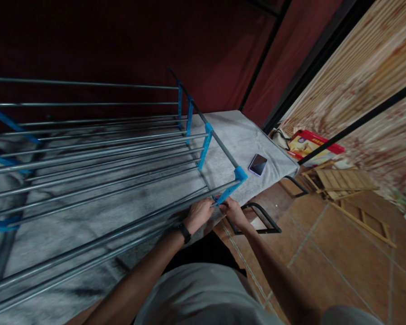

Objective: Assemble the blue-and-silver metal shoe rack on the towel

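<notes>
A rack of grey metal tubes (118, 184) joined by blue plastic brackets stretches across the left half of the head view. Both hands meet at its near right corner, around the lower end of a blue bracket (229, 192). My left hand (199, 214), with a black band on the wrist, is closed around the end of a metal tube beside that bracket. From the other side, my right hand (234, 213) pinches the bracket's lower end. The fingertips partly cover the joint, so how tube and bracket fit there is hidden.
The rack lies on a grey cloth-covered surface (216, 155). A phone (258, 164) rests on the cloth right of the rack. Black metal frame bars (262, 218) stick out at the surface's edge. On the tiled floor are a wooden folding piece (347, 179) and a red-yellow box (313, 146).
</notes>
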### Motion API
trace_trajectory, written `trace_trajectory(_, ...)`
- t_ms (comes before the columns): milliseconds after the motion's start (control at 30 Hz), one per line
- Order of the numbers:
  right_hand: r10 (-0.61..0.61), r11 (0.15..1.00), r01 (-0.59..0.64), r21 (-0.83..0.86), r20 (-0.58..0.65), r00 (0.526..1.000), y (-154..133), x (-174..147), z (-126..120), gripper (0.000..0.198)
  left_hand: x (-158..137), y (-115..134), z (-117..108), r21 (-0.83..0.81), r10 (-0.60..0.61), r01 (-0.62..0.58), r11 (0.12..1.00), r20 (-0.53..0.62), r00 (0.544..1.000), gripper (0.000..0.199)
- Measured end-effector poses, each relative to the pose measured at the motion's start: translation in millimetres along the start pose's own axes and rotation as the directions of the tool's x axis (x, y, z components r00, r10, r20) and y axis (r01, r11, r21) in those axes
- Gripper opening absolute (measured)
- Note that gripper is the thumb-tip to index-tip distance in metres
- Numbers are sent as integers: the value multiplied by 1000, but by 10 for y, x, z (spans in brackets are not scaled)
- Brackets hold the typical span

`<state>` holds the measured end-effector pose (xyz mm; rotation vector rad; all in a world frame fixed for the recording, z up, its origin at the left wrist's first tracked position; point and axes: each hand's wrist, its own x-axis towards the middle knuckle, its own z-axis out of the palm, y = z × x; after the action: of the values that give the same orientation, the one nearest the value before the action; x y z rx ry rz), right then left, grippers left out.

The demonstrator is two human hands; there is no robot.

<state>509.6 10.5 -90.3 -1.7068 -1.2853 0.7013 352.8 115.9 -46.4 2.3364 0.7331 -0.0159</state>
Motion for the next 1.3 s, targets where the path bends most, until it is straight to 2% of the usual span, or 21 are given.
trace_trajectory(200, 1, 1000, -1, -15, -14, 1000, 7, -8, 2, 12, -22, 57, -33, 22, -7, 8, 1000, -41, 999, 28)
trace_trajectory(400, -10, 999, 8, -50, -40, 999, -46, -15, 17, 14, -99, 221, -169, 18, 8, -6, 1000, -74, 997, 28)
trace_trajectory(500, -14, 997, 11, -71, -44, 999, -94, -13, 23, 18, -120, 283, -237, -1, -24, 24, 1000, -101, 995, 30)
trace_trajectory(733, -34, 989, 23, -143, -71, 997, -164, -5, 48, 13, -159, 369, -327, -29, -28, 25, 999, -119, 992, 27)
trace_trajectory(1033, -62, 982, 49, -181, -68, 996, -134, -17, 73, 19, -169, 396, -397, -100, -26, 19, 995, -68, 997, 31)
trace_trajectory(1167, -63, 981, 51, -185, -59, 996, -137, -10, 64, 18, -173, 385, -384, -76, -53, 48, 996, -61, 997, 34)
trace_trajectory(1300, -59, 982, 47, -182, -61, 996, -147, -7, 65, 19, -158, 382, -385, -66, -32, 28, 997, -59, 998, 36)
